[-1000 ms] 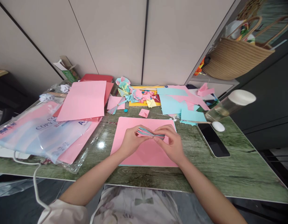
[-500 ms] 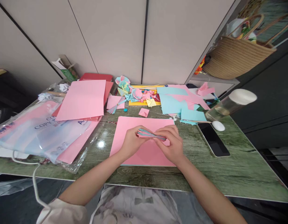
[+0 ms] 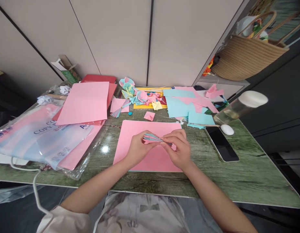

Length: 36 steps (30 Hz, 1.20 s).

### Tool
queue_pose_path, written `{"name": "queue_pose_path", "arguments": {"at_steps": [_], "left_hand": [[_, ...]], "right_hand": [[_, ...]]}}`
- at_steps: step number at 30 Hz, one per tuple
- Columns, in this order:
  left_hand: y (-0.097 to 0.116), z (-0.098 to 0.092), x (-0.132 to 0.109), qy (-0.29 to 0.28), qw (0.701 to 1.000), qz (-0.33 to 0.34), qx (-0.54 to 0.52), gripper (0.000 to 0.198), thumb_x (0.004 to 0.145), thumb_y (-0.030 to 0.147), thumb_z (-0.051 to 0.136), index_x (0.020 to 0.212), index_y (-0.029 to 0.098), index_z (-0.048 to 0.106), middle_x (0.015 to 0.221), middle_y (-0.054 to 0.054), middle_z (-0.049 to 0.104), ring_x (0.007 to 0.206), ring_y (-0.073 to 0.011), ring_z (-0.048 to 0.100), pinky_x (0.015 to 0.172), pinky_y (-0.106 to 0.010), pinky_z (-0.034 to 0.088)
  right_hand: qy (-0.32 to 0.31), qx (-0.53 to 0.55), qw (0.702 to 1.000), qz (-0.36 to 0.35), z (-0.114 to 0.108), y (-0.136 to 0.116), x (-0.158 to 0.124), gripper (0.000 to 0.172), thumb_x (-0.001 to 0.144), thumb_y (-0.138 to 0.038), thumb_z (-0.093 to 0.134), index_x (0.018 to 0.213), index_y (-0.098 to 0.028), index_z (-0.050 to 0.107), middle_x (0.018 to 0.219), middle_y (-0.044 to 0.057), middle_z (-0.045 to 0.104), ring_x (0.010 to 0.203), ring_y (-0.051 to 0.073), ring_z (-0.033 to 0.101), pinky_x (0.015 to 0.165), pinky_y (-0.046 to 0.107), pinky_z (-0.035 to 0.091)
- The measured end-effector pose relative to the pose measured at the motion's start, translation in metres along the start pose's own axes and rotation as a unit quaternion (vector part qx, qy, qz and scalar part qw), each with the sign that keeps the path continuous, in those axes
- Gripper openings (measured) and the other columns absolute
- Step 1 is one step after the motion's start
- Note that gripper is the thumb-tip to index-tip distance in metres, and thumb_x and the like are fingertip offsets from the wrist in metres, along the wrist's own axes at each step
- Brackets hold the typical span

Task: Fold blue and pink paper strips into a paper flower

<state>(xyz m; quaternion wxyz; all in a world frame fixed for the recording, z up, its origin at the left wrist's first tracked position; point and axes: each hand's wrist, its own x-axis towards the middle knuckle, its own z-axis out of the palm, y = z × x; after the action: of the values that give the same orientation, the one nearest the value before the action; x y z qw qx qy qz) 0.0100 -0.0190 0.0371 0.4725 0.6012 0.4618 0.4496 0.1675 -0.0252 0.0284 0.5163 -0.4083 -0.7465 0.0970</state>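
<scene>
Between my two hands is a pleated strip of pink and blue paper (image 3: 152, 138), its folds bunched tightly together. My left hand (image 3: 138, 147) is closed round its left end, with thumb and fingers on either side. Pinched at the middle of the folded paper is my right hand (image 3: 178, 147), whose fingers cover most of the right end. Both hands are just above a large pink sheet (image 3: 145, 161) lying on the green wood-grain table. Beyond it lie a small folded pink paper square (image 3: 149, 116) and another pleated paper fan (image 3: 120, 109).
At left are a plastic copy-paper pack (image 3: 48, 136) and pink sheets (image 3: 84, 102). Paper flowers (image 3: 128, 87) and a yellow tray (image 3: 137, 106) stand at the back. Blue paper (image 3: 176, 108), a phone (image 3: 222, 144), a white egg-shaped object (image 3: 227, 129) and a bottle (image 3: 234, 111) are at right.
My right fingers have shifted slightly at the middle of the pleated paper and cover more of its right end. My left hand keeps its hold.
</scene>
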Motion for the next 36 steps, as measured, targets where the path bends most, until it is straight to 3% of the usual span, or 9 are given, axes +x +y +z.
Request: {"name": "queue_pose_path", "arguments": {"at_steps": [7,15,22,26,31,36], "left_hand": [[-0.001,-0.008,0.004,-0.005,0.997,0.066,0.048,0.015,0.064,0.028,0.066,0.075,0.018,0.063,0.076,-0.002,0.065,0.073,-0.0154,0.06,0.066,-0.025,0.047],[-0.002,-0.012,0.006,-0.048,0.994,0.086,0.037,0.012,0.066,0.023,0.065,0.077,0.018,0.063,0.078,-0.002,0.065,0.074,-0.0143,0.06,0.068,-0.024,0.047],[0.003,-0.012,0.005,-0.06,0.995,0.07,0.034,0.017,0.066,0.024,0.064,0.082,0.018,0.06,0.081,-0.003,0.064,0.077,-0.0146,0.059,0.068,-0.024,0.046],[0.007,-0.01,0.004,-0.082,0.996,0.032,0.027,0.028,0.064,0.027,0.065,0.091,0.019,0.057,0.09,-0.003,0.062,0.085,-0.0163,0.058,0.062,-0.021,0.045],[0.005,-0.002,-0.001,-0.04,0.999,-0.013,-0.021,0.021,0.065,0.031,0.064,0.078,0.016,0.06,0.078,-0.003,0.064,0.073,-0.0147,0.06,0.06,-0.023,0.047],[0.003,0.003,-0.004,-0.016,0.999,-0.027,-0.033,0.023,0.062,0.032,0.066,0.078,0.015,0.061,0.078,-0.004,0.065,0.072,-0.016,0.06,0.063,-0.025,0.049]], "right_hand": [[-0.065,0.056,0.994,0.067,-0.005,-0.002,0.009,0.013,0.068,-0.022,0.065,0.081,-0.025,0.062,0.079,0.002,0.061,0.082,0.018,0.051,0.074,0.036,0.043],[-0.056,0.04,0.996,0.056,-0.007,-0.002,0.008,0.014,0.068,-0.023,0.065,0.082,-0.026,0.063,0.08,0.002,0.061,0.083,0.019,0.051,0.075,0.037,0.042],[-0.053,0.017,0.998,0.036,-0.009,-0.001,0.008,0.011,0.068,-0.022,0.064,0.079,-0.024,0.062,0.075,0.002,0.062,0.079,0.019,0.051,0.071,0.036,0.043],[-0.027,-0.028,0.999,-0.019,-0.009,0.001,0.005,0.015,0.066,-0.017,0.065,0.08,-0.024,0.062,0.075,0.001,0.063,0.076,0.017,0.05,0.069,0.035,0.043],[0.017,-0.063,0.994,-0.092,-0.006,0.004,0.0,0.022,0.064,-0.013,0.066,0.082,-0.025,0.061,0.075,0.001,0.065,0.072,0.018,0.052,0.064,0.035,0.043],[0.006,-0.092,0.991,-0.092,-0.004,0.009,-0.004,0.013,0.069,-0.019,0.062,0.079,-0.028,0.061,0.074,0.001,0.065,0.07,0.019,0.053,0.064,0.038,0.041]]}}
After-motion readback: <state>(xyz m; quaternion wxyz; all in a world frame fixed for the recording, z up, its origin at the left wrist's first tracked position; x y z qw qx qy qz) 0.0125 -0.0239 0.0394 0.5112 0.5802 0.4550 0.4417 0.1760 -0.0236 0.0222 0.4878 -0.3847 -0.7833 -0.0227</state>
